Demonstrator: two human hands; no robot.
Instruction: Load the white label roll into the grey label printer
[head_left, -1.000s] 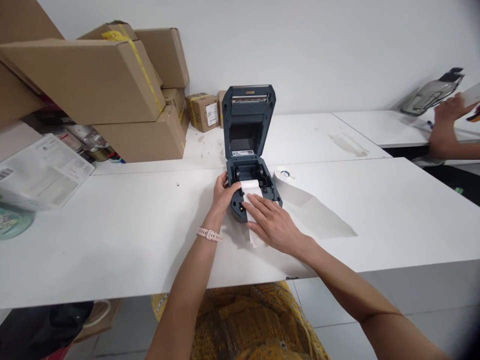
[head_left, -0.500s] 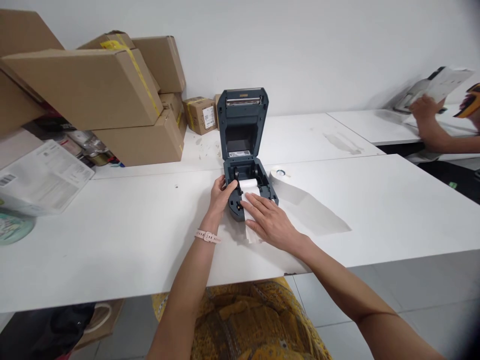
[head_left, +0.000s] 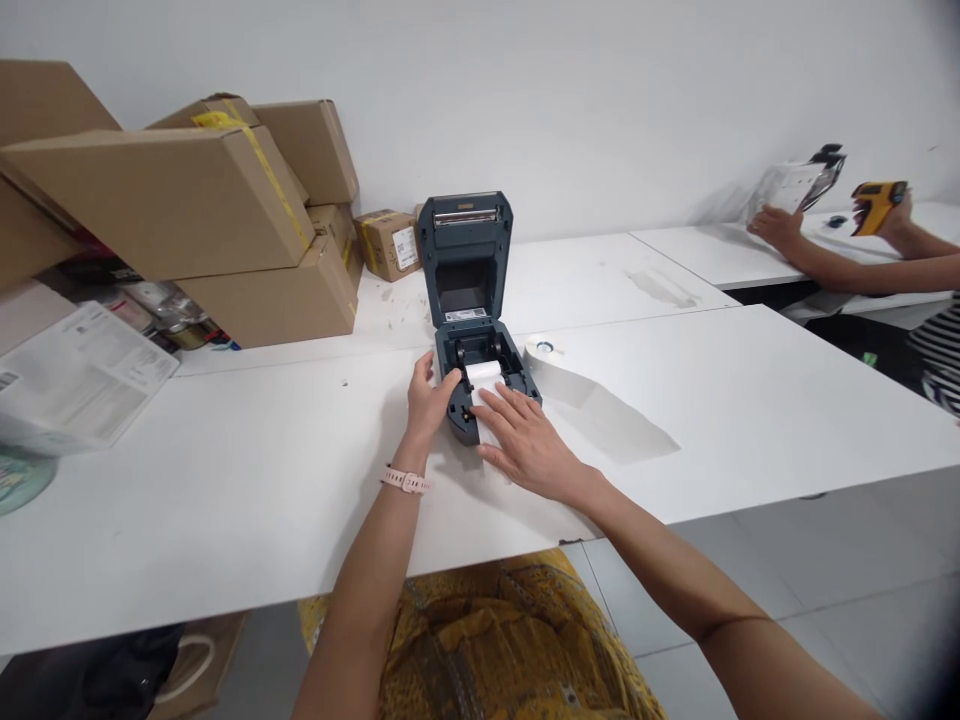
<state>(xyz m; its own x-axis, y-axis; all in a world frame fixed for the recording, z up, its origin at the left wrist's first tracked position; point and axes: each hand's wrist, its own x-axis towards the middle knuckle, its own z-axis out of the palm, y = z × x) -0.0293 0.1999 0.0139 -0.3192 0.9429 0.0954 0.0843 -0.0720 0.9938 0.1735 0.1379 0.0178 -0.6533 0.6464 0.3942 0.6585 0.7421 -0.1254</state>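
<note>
A dark grey label printer point(head_left: 469, 275) stands on the white table with its lid raised. From inside it a white paper strip point(head_left: 485, 376) runs forward over the front edge. My left hand point(head_left: 429, 400) holds the printer's left side, thumb on the rim and fingers against the outer wall. Flat over the strip lies my right hand point(head_left: 529, 440), its fingers stretched out across the printer's front; the palm hides the strip's lower end. A label roll point(head_left: 541, 348) rests beside the printer on the right, with a long unrolled backing strip point(head_left: 607, 415) trailing from it.
Cardboard boxes point(head_left: 247, 230) are stacked at the left, with a white carton point(head_left: 97, 375) in front. A small taped box point(head_left: 388, 245) stands behind. At the far right, another person's hands point(head_left: 776, 225) hold a whitish item and a yellow handheld device point(head_left: 876, 208).
My view has shifted slightly. Both my hands stay at the printer, the right one still flat on the paper. The other person's yellow device has come further into view.
</note>
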